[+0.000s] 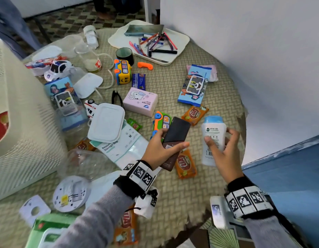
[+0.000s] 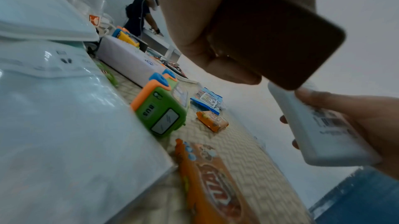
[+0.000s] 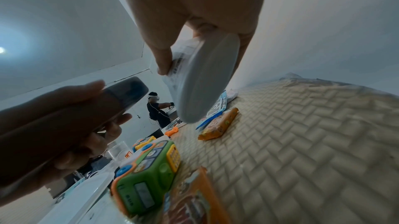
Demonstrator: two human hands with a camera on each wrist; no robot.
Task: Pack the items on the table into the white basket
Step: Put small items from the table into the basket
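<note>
- Step in hand looks like the pickup stage: both hands are already loaded and lifted off the table (image 1: 200, 83), so I'd guess the next move is swinging left to the white basket (image 1: 21, 122), which sits at the far left edge, well apart from both hands
- That carry has to clear a lot of clutter in between: the white lid (image 1: 106, 122), the storage bag pack (image 1: 126, 142) and the blue wipes pack (image 1: 65, 102) leaning by the basket wall
- Left hand (image 1: 160, 149) is wrapped round a dark wallet (image 1: 174, 140), thumb on one long edge, fingers curled under the other; the wrist view shows it pinched firmly, far end sticking out free
- Right hand (image 1: 225, 151) grips the white bottle with a blue cap (image 1: 213, 138), held upright, thumb on the label side and fingers round the back, fairly loose looking
- Plenty left on the table: green toy bus (image 1: 163, 122) just under the wallet, orange soap packs (image 1: 185, 163), pink tissue box (image 1: 140, 101), pen tray (image 1: 183, 40)
- So the job seems barely started, though I can't see inside the basket
</note>
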